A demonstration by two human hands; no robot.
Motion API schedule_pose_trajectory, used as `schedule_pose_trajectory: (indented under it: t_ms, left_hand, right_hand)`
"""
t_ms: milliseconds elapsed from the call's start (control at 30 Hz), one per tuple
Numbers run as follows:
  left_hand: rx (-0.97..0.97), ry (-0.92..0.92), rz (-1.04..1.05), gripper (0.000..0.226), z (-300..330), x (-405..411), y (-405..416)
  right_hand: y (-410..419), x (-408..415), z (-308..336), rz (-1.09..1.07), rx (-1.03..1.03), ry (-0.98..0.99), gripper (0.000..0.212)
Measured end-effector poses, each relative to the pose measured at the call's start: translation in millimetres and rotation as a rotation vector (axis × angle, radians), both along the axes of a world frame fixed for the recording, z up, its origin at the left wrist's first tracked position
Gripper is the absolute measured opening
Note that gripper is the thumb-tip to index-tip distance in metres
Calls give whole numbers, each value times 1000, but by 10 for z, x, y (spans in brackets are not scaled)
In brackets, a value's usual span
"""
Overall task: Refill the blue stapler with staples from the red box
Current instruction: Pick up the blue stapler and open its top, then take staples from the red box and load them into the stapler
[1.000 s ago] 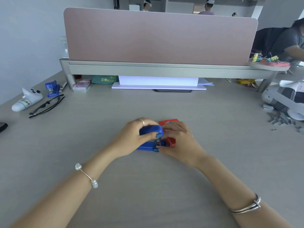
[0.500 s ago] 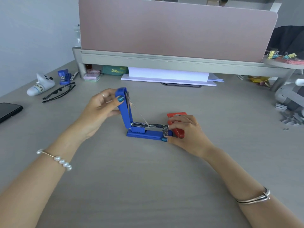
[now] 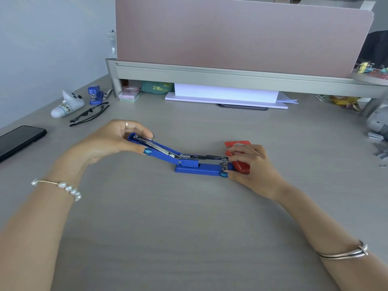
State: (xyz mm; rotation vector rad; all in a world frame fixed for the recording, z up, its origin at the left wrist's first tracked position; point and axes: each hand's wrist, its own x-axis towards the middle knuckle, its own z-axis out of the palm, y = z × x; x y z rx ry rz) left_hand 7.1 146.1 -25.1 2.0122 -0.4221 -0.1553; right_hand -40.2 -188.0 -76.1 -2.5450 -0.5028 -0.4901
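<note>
The blue stapler [image 3: 189,162] lies on the grey desk with its lid swung far back to the left, so the metal staple channel is exposed. My left hand [image 3: 111,141] grips the tip of that lid between thumb and fingers. My right hand [image 3: 256,164] pinches the stapler's front end and holds the base down. The red box [image 3: 238,144] stands right behind my right hand's fingers, touching the stapler's front; its lower part is hidden by them.
A black phone [image 3: 19,141] lies at the left edge. Black glasses [image 3: 90,115], a white toy figure [image 3: 67,103] and a second small blue stapler [image 3: 95,95] sit at the back left. A pink divider [image 3: 231,32] on a grey rail [image 3: 210,74] bounds the rear. Loose staple strips [image 3: 378,143] lie far right.
The stapler was closed, then its lid stood upright; now my left hand has pulled the lid further back and down to the left. My right hand stays at the front end.
</note>
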Motion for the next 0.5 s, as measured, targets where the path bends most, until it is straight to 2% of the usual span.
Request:
schedule_pose_trajectory:
  t_ms: [67,233,333,433,500]
  left_hand:
    - [95,-9,2,31,-33,8,-24]
    - [186,64,-10,51,-83,3,-78]
    - [224,60,-20,54,-74,-28,-108]
    - [254,33,-24,79,-81,-42,-160]
    - [303,-31,-17,72,-90,-48,-229]
  right_hand:
    - [-8,-5,-1,2,-1,4,31]
    - [-24,-29,23,11,-2,53,35]
    - [-51,-66,64,11,38,109,50]
    - [-57,-105,124,4,163,181,73]
    - [-90,-116,176,-8,259,170,77]
